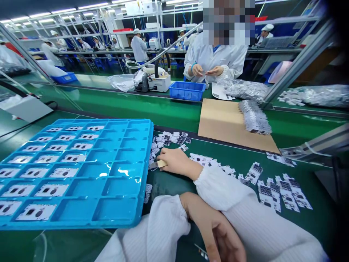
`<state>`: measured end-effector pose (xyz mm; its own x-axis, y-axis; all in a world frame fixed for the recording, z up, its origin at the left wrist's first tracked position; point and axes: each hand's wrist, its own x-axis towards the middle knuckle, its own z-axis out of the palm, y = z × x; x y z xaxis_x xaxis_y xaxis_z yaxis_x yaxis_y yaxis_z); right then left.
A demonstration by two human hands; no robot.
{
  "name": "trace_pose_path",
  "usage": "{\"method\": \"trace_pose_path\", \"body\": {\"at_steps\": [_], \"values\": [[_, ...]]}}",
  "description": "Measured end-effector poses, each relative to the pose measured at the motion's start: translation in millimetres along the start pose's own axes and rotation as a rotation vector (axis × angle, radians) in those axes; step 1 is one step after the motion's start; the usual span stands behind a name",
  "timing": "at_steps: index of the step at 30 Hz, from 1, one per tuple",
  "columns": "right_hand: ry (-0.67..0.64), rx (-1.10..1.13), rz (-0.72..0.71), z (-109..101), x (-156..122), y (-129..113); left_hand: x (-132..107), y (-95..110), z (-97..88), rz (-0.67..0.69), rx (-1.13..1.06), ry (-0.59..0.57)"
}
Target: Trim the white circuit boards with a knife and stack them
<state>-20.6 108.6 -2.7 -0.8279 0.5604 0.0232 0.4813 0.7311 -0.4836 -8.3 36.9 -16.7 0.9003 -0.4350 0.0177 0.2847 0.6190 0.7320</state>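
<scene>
My right hand [177,162] reaches left across the green table [234,160]. It is closed, and a pale tip with a grey end sticks out of it, touching the pile of small printed parts [169,140] beside the blue compartment tray [122,214]. The tray's left columns hold flat white parts [51,190]; its right columns are bare. My left hand [218,233] crosses under the right forearm near the bottom edge with its back up. Its fingers run out of frame, next to a small dark object [201,251].
More loose printed parts [283,193] lie to the right on the table. Beyond a green conveyor, a cardboard sheet [223,123] carries a stack of parts [255,118]. A blue bin [187,91] and a white machine [159,82] stand farther back. A co-worker in white [215,54] works opposite me.
</scene>
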Motion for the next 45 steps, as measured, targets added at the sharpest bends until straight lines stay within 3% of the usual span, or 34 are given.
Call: {"method": "trace_pose_path", "body": {"at_steps": [4,6,11,13,16,21,25,28,37,45], "values": [[0.025,0.039,0.029,-2.4,-6.9,3.8,-5.4,0.9,9.0,-0.026,-0.13,0.027],[0.098,0.105,0.091,-16.8,-30.9,7.7,-8.1,-4.7,10.4,0.074,-0.195,0.123],[0.365,0.358,0.303,-51.2,-139.8,20.9,-7.1,-12.1,15.5,0.649,-0.28,0.36],[0.559,0.784,0.394,-49.3,-183.4,21.3,-2.5,-10.1,16.6,0.738,-0.304,0.538],[0.722,1.054,0.479,-30.3,-222.1,15.7,7.2,-8.1,13.7,0.746,-0.325,0.825],[0.824,1.084,0.62,-3.1,-225.7,12.8,22.9,-9.6,9.3,0.69,-0.355,1.061],[0.787,1.057,0.646,-3.0,-221.3,11.3,30.2,-5.9,15.9,0.707,-0.27,1.19],[0.791,0.874,0.623,-6.6,-220.2,8.1,32.5,-4.2,19.6,0.708,-0.155,1.246],[0.787,0.62,0.685,-8.1,-221.7,1.5,31.0,-10.0,17.5,0.679,-0.181,1.246],[0.741,0.319,0.457,-12.3,-227.9,5.1,28.1,-9.0,16.0,0.647,-0.225,1.23]]}}
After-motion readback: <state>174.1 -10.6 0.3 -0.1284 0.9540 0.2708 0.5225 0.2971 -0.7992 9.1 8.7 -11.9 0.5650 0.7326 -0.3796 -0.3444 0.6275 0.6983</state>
